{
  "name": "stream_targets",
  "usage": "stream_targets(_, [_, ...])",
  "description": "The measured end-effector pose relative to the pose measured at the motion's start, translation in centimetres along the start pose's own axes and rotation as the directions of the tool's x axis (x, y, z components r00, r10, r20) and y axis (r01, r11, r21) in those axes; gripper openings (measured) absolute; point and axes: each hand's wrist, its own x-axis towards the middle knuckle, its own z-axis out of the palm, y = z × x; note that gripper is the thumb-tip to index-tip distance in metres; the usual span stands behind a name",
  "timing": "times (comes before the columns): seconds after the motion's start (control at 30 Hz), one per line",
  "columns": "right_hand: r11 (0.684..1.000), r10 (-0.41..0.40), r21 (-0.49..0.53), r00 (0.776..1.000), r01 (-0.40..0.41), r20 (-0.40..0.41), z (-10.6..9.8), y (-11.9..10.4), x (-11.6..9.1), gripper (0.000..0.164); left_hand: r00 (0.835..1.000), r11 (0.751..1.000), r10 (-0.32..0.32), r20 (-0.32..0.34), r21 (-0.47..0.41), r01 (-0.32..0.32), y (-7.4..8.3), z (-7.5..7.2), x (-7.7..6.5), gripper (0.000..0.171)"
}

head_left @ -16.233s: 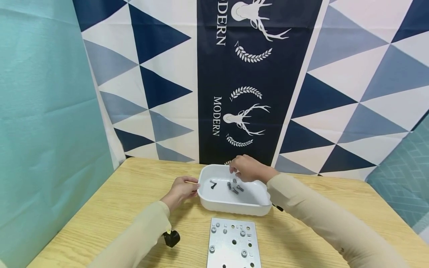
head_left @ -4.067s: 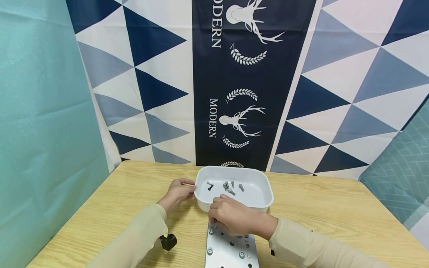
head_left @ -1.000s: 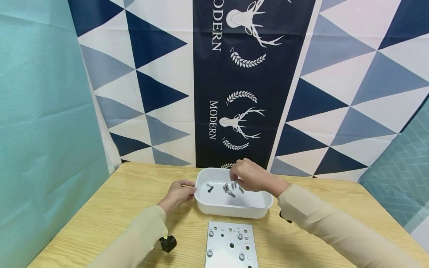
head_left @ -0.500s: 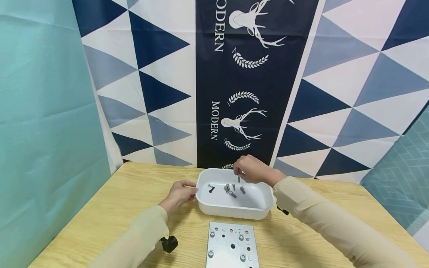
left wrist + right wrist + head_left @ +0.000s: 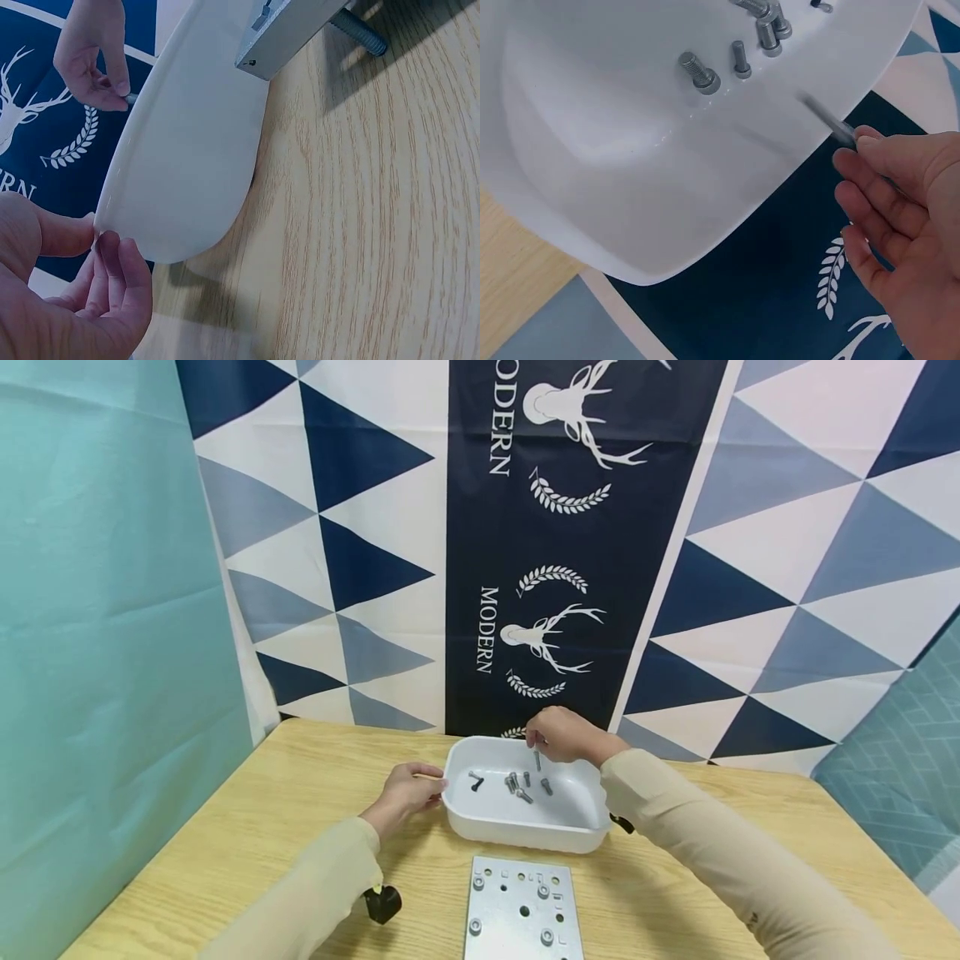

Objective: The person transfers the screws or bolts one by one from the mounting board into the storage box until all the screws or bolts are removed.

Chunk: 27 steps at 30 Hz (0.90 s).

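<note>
A white tray (image 5: 517, 835) stands on the table; my left hand (image 5: 408, 792) pinches its left rim between thumb and fingers. Over the tray's back part, my right hand (image 5: 561, 733) pinches a thin hex-socket bolt (image 5: 826, 116), blurred in the right wrist view, its shank pointing down into the tray. Several silver socket-head bolts (image 5: 523, 796) lie on the tray floor, plus a small dark screw (image 5: 477, 784) at the left. In front of the tray, a silver metal plate (image 5: 517, 914) bears several seated bolts (image 5: 543, 891) and open holes; its near end is cut off.
The wooden table (image 5: 300, 827) ends at a patterned cloth backdrop (image 5: 382, 568) right behind the tray. A teal cloth (image 5: 112, 610) hangs at the left. A black camera piece (image 5: 383, 903) sits below the left wrist.
Two small bolts have left the plate's far end since the oldest frame, and more bolts lie in the tray. My right hand went to the plate, returned, and rose slightly with a bolt.
</note>
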Motion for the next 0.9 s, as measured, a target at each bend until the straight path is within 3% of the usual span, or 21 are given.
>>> stream_targets(0.2, [0.999, 0.026, -0.023, 0.999, -0.025, 0.022, -0.3, 0.7, -1.6, 0.017, 1.0, 1.0, 0.001, 0.003, 0.018, -0.001, 0.6, 0.6, -0.1, 0.031])
stream_targets(0.33, [0.998, -0.009, -0.069, 1.0, 0.007, -0.029, -0.4, 0.8, -3.6, 0.016, 1.0, 0.997, 0.017, 0.005, 0.077, -0.017, 1.0, 0.8, -0.2, 0.034])
stream_targets(0.5, [0.991, -0.068, -0.123, 0.981, 0.046, -0.183, 0.1, 0.6, -6.8, 0.015, 0.998, 0.984, 0.054, 0.012, 0.169, -0.055, 1.1, 1.1, -0.4, 0.034])
stream_targets(0.67, [0.99, -0.013, -0.137, 0.931, -0.04, -0.365, 1.7, -1.1, -10.3, 0.021, 0.994, 0.968, 0.108, 0.005, 0.226, -0.106, 0.6, 0.6, -1.0, 0.034])
stream_targets(0.77, [0.99, 0.068, -0.082, 0.886, -0.118, -0.459, 2.6, -2.3, -12.3, 0.029, 0.976, 0.918, 0.218, 0.02, 0.334, -0.212, 0.1, -0.2, -1.9, 0.042])
stream_targets(0.8, [0.989, 0.094, -0.055, 0.87, -0.138, -0.484, 2.8, -2.7, -13.0, 0.032, 0.963, 0.889, 0.266, 0.036, 0.377, -0.259, 0.0, -0.5, -2.3, 0.046])
stream_targets(0.9, [0.98, 0.177, 0.018, 0.829, -0.198, -0.531, 3.6, -3.9, -14.9, 0.043, 0.907, 0.765, 0.409, 0.101, 0.504, -0.401, -0.7, -1.1, -3.6, 0.062])
